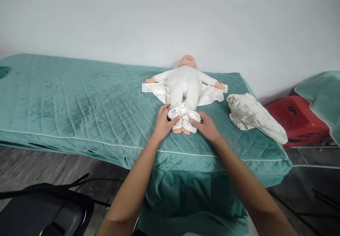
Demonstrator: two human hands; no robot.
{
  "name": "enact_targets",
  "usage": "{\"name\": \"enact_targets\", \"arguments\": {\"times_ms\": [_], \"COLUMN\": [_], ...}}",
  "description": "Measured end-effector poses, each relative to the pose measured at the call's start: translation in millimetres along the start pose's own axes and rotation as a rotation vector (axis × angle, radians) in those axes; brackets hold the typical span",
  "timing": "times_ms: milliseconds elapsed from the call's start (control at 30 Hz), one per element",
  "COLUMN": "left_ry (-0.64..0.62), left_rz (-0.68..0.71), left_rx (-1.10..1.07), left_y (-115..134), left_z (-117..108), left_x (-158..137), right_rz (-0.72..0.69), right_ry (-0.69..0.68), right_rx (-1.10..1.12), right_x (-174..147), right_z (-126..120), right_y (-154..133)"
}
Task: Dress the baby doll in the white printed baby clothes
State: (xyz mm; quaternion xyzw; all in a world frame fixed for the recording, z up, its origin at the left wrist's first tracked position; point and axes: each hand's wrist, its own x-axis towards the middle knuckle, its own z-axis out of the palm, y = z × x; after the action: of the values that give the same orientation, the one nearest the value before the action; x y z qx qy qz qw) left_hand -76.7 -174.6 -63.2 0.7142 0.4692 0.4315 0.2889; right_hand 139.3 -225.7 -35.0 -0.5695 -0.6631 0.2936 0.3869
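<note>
A baby doll (185,84) with a white cloth body lies on its back on the green quilted bed, arms stretched out to both sides. Under its back and arms a white printed baby top (211,95) is spread open. Small printed baby pants (183,111) are bunched around the doll's lower legs, with its feet poking out at the cuffs. My left hand (164,123) grips the pants on their left side, thumb on top. On the right side my right hand (207,125) pinches the same pants between thumb and fingers.
A crumpled white printed cloth (253,115) lies on the bed's right end. Beyond that end are a red case (299,119) and another green-covered piece (322,96). The bed (92,101) stands against a white wall. A black object (45,211) with cables is at lower left.
</note>
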Motion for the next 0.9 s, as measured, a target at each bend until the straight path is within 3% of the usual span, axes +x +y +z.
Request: {"name": "enact_targets", "arguments": {"times_ms": [167,467,667,900], "left_ry": [-0.034,-0.210,-0.195,-0.229], "left_rz": [-0.019,-0.010,0.091,0.122], "left_rx": [-0.056,-0.038,0.014,-0.010], "left_y": [1,8,15,41], "left_z": [-6,-19,-26,-44], "left_x": [2,-28,-39,-45], "right_rz": [-0.153,-0.153,-0.095,0.027], "right_ry": [-0.061,0.030,-0.045,-0.136], "right_rx": [-0.228,-0.301,-0.308,-0.293], "right_x": [-16,-18,-19,-37], "right_z": [6,16,-1,-30], "right_y": [-4,0,-19,-54]}}
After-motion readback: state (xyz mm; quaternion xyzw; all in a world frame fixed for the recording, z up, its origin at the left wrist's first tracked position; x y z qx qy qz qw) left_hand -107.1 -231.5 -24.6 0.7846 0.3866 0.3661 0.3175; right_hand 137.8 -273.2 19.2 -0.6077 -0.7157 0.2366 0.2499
